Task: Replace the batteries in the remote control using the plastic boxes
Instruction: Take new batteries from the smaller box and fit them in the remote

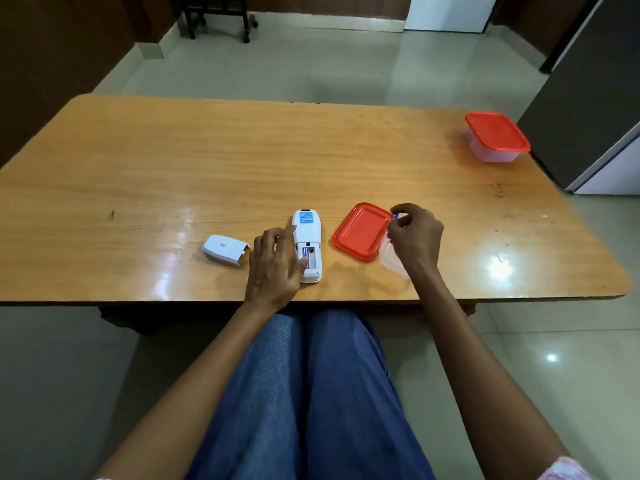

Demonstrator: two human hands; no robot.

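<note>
The white remote control (307, 245) is showing a blue label and a purple battery (305, 252). The loose lid (361, 231) and far box's lid (496, 132) are showing red; the table (242, 161) is gleaming honey-brown woodgrain; the item in the right hand (414, 233) is looking possibly purple.

Worktop (242, 161): glossy wood. On it: white remote control (307, 245), back up, compartment open; battery cover (225, 250) to its left; loose red lid (362, 232); clear open box (393, 259); lidded box (495, 136), far right corner.

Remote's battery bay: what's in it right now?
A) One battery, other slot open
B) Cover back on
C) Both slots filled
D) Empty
A: the remote lies back-up with one purple battery in the left slot, the other bare, its cover off beside the left hand.
</note>
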